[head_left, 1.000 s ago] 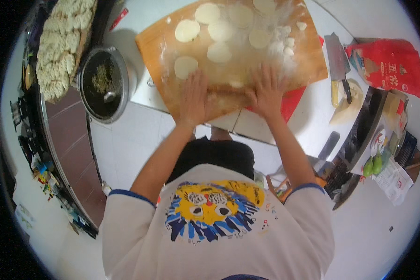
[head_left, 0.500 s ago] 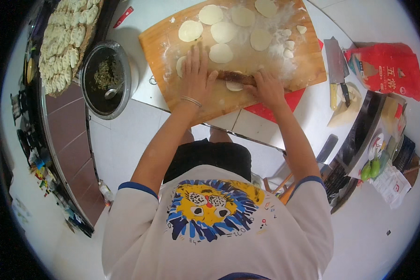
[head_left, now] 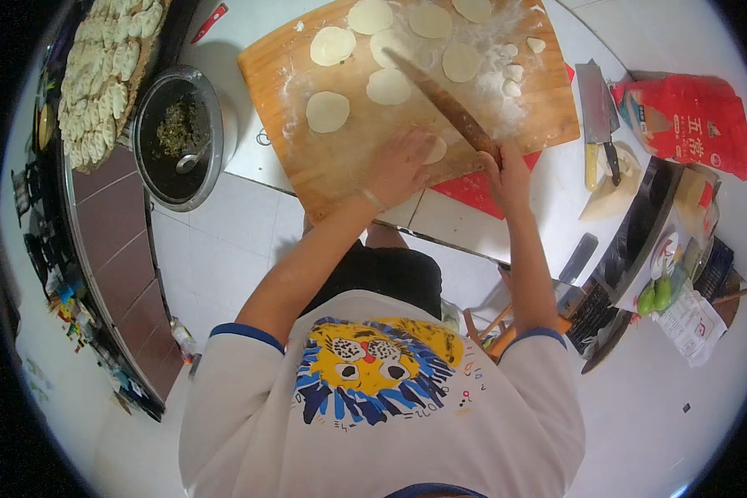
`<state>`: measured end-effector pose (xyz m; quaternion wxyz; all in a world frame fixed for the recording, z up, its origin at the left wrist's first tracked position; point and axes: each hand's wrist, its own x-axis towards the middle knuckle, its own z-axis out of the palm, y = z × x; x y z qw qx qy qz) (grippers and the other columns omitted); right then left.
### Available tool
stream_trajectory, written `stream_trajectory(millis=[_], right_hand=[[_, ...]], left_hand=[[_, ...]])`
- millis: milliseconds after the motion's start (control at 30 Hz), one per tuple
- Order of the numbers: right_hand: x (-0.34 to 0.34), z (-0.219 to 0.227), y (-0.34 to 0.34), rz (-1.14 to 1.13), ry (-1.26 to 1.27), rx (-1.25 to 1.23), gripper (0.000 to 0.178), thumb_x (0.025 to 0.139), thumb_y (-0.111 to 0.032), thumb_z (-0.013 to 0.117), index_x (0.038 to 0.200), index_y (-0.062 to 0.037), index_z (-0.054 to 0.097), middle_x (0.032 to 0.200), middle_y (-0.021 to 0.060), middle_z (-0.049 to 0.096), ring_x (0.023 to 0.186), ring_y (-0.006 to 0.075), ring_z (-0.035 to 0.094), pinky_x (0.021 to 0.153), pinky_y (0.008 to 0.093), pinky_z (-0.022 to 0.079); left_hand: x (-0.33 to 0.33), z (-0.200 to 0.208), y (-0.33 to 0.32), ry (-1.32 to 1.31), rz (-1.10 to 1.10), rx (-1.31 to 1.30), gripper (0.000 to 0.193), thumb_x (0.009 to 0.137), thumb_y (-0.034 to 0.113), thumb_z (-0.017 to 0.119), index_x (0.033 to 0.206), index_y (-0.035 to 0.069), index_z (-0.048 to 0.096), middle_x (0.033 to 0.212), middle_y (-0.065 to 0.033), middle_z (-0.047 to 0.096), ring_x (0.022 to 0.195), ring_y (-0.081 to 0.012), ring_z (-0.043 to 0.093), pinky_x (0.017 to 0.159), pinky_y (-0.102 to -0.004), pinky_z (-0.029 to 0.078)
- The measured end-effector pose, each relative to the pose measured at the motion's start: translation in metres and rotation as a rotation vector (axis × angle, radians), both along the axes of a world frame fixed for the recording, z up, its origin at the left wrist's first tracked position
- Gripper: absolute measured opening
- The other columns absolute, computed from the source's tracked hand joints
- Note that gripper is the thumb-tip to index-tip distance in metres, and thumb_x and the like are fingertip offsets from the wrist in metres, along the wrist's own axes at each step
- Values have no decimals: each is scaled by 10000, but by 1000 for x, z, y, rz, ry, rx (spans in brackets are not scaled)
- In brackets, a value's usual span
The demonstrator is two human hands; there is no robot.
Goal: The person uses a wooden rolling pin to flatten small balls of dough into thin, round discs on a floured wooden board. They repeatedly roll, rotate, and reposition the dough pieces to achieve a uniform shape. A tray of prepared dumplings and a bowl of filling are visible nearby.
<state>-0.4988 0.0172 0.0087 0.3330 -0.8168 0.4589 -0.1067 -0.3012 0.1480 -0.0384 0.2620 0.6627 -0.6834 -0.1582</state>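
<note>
My right hand (head_left: pixel 508 173) is wrapped round one end of a brown wooden rolling pin (head_left: pixel 446 103). The pin is raised and slants up to the left across the floured wooden board (head_left: pixel 295 170). My left hand (head_left: pixel 400 168) lies with fingers stretched out near the board's front edge. Its fingertips reach a small dough round (head_left: pixel 437 149), partly hidden by them; I cannot tell if they press on it. Several flat dough wrappers, one of them on the left (head_left: pixel 328 112), are spread over the board. Small dough pieces (head_left: pixel 513 73) sit at its right side in flour.
A metal bowl (head_left: pixel 217 158) with dark filling and a spoon stands left of the board. Beyond it is a tray of dumplings (head_left: pixel 112 75). A cleaver (head_left: pixel 593 104), a yellow-handled knife (head_left: pixel 591 170) and a red bag (head_left: pixel 689 124) lie to the right.
The rolling pin has swung from lying across the dough to a raised slant, now held by my right hand alone. My left hand has moved right, toward the dough round, uncovering a wrapper.
</note>
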Motion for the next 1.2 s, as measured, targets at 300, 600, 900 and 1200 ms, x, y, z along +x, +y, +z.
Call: stream_trajectory(millis=[300, 600, 900, 1200], right_hand=[[44, -39, -8, 344, 260, -473, 520, 821, -481, 629, 1184, -117, 555, 1293, 131, 481, 1195, 327, 463, 970, 476, 383], [16, -35, 38, 251, 310, -441, 630, 878, -566, 465, 1443, -294, 395, 1564, 91, 228, 1432, 377, 170, 1089, 685, 46], [21, -23, 48, 277, 295, -416, 602, 895, -513, 477, 1440, -271, 398, 1562, 89, 233, 1424, 376, 192, 1082, 690, 73], [29, -34, 24, 303, 406, -453, 629, 877, -575, 466, 1425, -267, 428, 1540, 122, 256, 1415, 392, 195, 1077, 703, 43]], left_hand=[[48, 4, 23, -170, 303, 75, 634, 895, 293, 513, 1439, 26, 325, 1513, -208, 268, 1404, -408, 224, 1124, -525, 197], [40, -7, 64, -74, 225, 188, 775, 824, 257, 586, 1467, 6, 235, 1544, -219, 181, 1418, -432, 159, 1142, -554, 152], [41, 1, 75, -184, 236, 244, 688, 888, 330, 535, 1436, -16, 305, 1511, -241, 245, 1373, -451, 246, 1129, -537, 205], [37, 17, 75, -195, 269, 326, 693, 897, 319, 530, 1459, 4, 273, 1530, -241, 192, 1394, -455, 195, 1127, -556, 182]])
